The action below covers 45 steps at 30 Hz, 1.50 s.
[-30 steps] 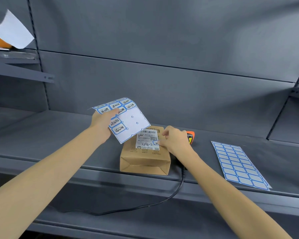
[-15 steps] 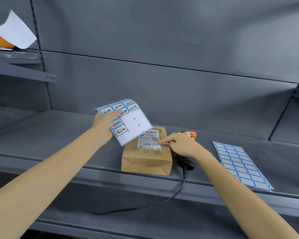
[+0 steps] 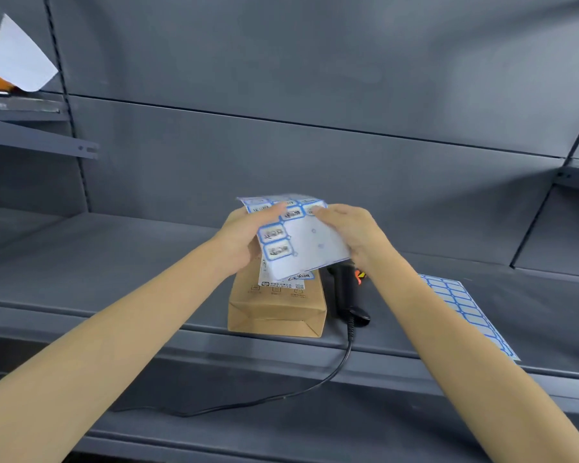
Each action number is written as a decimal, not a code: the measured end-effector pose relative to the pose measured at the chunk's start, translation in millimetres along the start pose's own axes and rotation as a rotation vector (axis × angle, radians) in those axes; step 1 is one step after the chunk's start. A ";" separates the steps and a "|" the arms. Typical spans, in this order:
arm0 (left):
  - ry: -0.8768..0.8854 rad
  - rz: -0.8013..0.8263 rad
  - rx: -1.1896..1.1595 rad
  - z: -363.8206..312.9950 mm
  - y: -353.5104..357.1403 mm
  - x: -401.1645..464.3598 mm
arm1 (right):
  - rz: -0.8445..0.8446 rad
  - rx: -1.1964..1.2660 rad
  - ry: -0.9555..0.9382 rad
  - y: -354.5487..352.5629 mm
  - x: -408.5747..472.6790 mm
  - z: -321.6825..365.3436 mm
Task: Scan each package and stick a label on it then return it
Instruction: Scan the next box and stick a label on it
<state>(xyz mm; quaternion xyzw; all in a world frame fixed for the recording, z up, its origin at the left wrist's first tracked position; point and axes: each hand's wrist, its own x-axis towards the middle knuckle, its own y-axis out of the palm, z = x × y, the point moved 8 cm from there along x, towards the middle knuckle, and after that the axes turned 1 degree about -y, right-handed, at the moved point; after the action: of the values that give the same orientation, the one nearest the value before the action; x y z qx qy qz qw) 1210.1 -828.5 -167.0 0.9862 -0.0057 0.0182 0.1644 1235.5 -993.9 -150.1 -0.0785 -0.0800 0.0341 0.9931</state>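
Observation:
A brown paper package [image 3: 276,307] lies on the grey shelf [image 3: 114,279] with a white shipping label on top, partly hidden by the sheet above it. My left hand [image 3: 239,237] holds a partly used label sheet [image 3: 301,242] above the package, thumb on its upper left. My right hand [image 3: 351,230] has its fingers on the sheet's upper right corner, at one of the written blue-bordered labels. A black barcode scanner [image 3: 346,295] with an orange trigger lies just right of the package.
A full sheet of blank blue-bordered labels [image 3: 465,312] lies on the shelf at the right. The scanner's black cable [image 3: 331,372] hangs over the shelf edge onto the lower shelf. A white paper [image 3: 17,58] sits on the upper left shelf.
My right hand left the package's label and rose to the label sheet's upper right corner. My left hand brought the sheet right, over the package.

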 end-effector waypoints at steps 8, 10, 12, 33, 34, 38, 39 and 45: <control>-0.042 -0.281 0.331 23.4 -56.8 15.0 | -0.276 -0.175 -0.092 -152.9 -14.9 -29.4; -0.075 -0.326 0.397 31.8 -62.8 14.8 | -0.321 -0.199 -0.003 -196.6 -22.5 -56.5; -0.093 -0.361 0.459 37.9 -63.5 14.9 | -0.367 -0.230 0.111 -237.0 -30.9 -85.7; -0.150 -0.457 0.615 69.4 -71.5 0.9 | -0.489 -0.857 0.043 -154.4 -32.5 -61.7; -0.135 -0.457 0.599 68.9 -71.9 0.6 | -0.438 -0.779 -0.013 -132.3 -30.8 -50.3; -0.083 -0.452 0.538 62.7 -71.1 -3.1 | -0.132 -0.584 -0.028 -43.5 -26.5 -33.5; -0.080 -0.453 0.525 61.5 -71.2 -4.4 | -0.049 -0.566 0.003 -23.5 -25.9 -36.1; -0.152 -0.508 0.355 62.5 -84.5 -16.1 | 0.169 -0.431 0.087 37.6 -27.2 -57.0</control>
<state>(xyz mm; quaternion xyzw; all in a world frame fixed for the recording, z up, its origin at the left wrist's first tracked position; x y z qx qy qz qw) 1197.6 -768.8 -254.1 0.9679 0.2318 -0.0963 -0.0121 1216.0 -967.6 -215.9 -0.2964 -0.0356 0.0957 0.9496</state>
